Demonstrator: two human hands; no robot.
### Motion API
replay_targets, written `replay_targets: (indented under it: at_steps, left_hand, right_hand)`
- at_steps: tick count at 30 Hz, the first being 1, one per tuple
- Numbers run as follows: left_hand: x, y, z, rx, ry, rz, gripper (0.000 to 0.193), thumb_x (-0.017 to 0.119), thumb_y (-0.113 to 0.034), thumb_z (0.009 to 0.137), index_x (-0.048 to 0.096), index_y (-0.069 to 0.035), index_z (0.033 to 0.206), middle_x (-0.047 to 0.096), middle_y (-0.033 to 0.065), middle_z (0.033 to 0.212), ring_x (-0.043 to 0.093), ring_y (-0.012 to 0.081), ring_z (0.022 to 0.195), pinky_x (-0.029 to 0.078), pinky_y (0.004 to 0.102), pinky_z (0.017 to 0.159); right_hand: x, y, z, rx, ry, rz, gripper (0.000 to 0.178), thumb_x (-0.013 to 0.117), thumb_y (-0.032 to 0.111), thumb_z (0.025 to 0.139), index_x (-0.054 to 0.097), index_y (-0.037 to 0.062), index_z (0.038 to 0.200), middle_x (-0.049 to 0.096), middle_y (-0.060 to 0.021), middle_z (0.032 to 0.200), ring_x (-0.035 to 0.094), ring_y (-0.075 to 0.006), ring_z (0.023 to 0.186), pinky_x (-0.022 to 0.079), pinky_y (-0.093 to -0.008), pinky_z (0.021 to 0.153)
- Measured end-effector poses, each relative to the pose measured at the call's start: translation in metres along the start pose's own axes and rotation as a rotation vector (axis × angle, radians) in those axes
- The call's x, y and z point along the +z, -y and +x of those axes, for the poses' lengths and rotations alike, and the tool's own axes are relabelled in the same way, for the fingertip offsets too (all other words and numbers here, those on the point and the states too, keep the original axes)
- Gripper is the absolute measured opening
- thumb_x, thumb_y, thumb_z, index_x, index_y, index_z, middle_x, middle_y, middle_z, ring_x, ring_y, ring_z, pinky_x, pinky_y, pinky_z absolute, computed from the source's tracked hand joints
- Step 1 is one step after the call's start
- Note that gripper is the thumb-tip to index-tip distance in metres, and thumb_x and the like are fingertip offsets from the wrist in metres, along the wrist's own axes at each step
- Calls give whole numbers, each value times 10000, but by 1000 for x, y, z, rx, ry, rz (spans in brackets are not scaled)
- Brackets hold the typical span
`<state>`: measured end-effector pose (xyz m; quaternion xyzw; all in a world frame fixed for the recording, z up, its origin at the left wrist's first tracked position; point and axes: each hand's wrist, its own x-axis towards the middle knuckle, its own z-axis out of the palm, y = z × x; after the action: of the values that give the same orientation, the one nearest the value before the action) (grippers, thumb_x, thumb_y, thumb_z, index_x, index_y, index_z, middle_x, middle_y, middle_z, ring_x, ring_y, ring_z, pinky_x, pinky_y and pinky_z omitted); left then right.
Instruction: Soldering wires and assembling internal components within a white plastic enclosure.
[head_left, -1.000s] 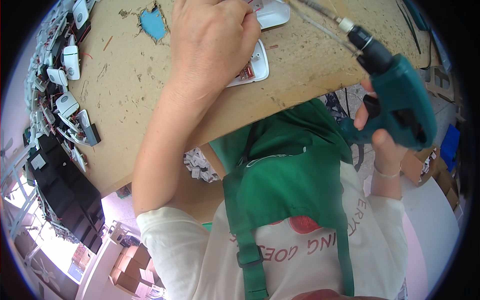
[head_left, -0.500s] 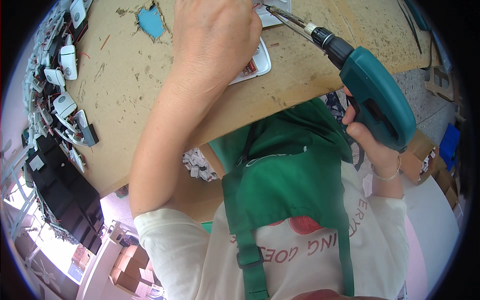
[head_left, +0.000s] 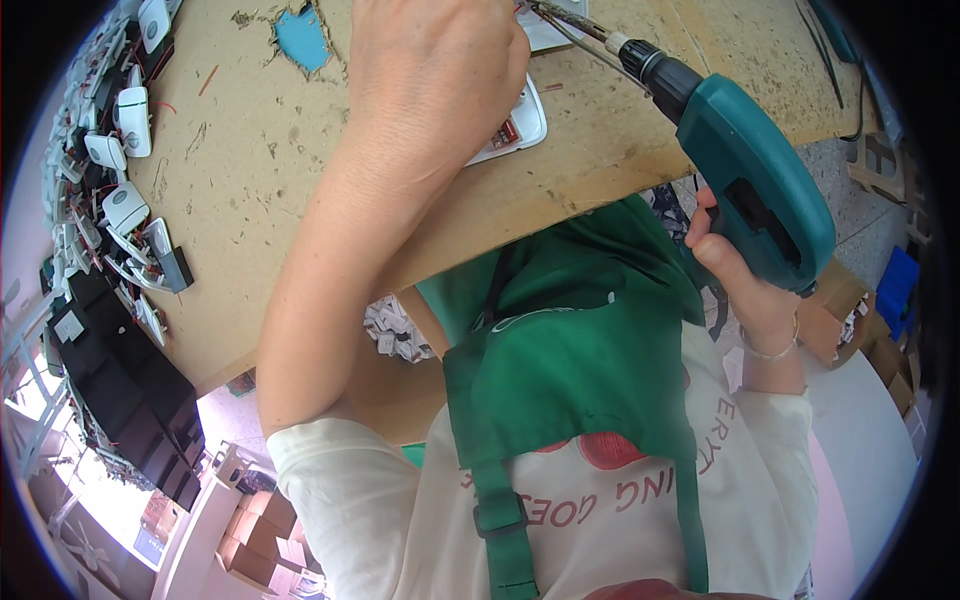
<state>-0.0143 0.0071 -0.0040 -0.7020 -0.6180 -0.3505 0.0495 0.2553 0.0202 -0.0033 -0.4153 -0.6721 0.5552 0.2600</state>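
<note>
My right hand (head_left: 752,290) grips a teal soldering gun (head_left: 757,175), its fingers wrapped around the handle. The gun slants up and left over the table, with a thin metal tube along its shaft (head_left: 584,22). Its tip comes close to the fingers of my left hand (head_left: 435,80). That hand is closed, knuckles up, and its fingertips are hidden at the top of the picture. Partly beneath it lies a white plastic casing (head_left: 535,125) with a small red circuit board (head_left: 505,136) inside. Another white casing part (head_left: 560,30) lies just beyond, under the tip.
The worn brown tabletop (head_left: 270,180) has a torn patch showing blue. Many white devices with wires (head_left: 125,207) crowd its left edge beside black trays (head_left: 125,380). Below the table stands a cardboard box (head_left: 390,385) of small white parts. More boxes (head_left: 835,315) stand at right.
My left hand and the white casing have shifted slightly to the right. The soldering gun has moved up a little, its tip nearer the top edge.
</note>
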Motion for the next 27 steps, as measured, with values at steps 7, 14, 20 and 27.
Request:
replay_targets:
  at_steps: [7, 14, 20, 27]
  left_hand:
    - [-1, 0, 0, 26, -19, 26, 42, 608, 38, 660, 571, 58, 654, 571, 189, 925, 562, 356, 827, 454, 413, 732]
    - [0, 1, -1, 20, -18, -2, 56, 611, 42, 655, 559, 58, 643, 571, 192, 924, 563, 361, 818, 457, 412, 721]
    - [1, 1, -1, 12, -25, -3, 65, 617, 42, 650, 555, 57, 636, 574, 193, 924, 564, 364, 809, 457, 414, 712]
    - [-1, 0, 0, 18, -20, 15, 62, 615, 37, 657, 560, 57, 636, 576, 192, 927, 562, 367, 806, 455, 418, 713]
  right_hand:
    - [1, 1, 2, 1, 7, -44, 297, 826, 156, 714, 665, 22, 925, 665, -31, 788, 618, -116, 712, 509, -241, 671]
    - [1, 4, 2, -22, 0, -80, 294, 829, 175, 712, 669, 28, 910, 667, -28, 780, 614, -116, 692, 499, -239, 644]
    - [2, 6, 2, -54, 11, -183, 289, 834, 190, 707, 679, 35, 895, 671, -21, 765, 612, -104, 674, 499, -236, 628]
    - [2, 5, -1, -29, -51, -80, 285, 834, 173, 706, 678, 31, 898, 671, -28, 767, 614, -112, 681, 502, -236, 638]
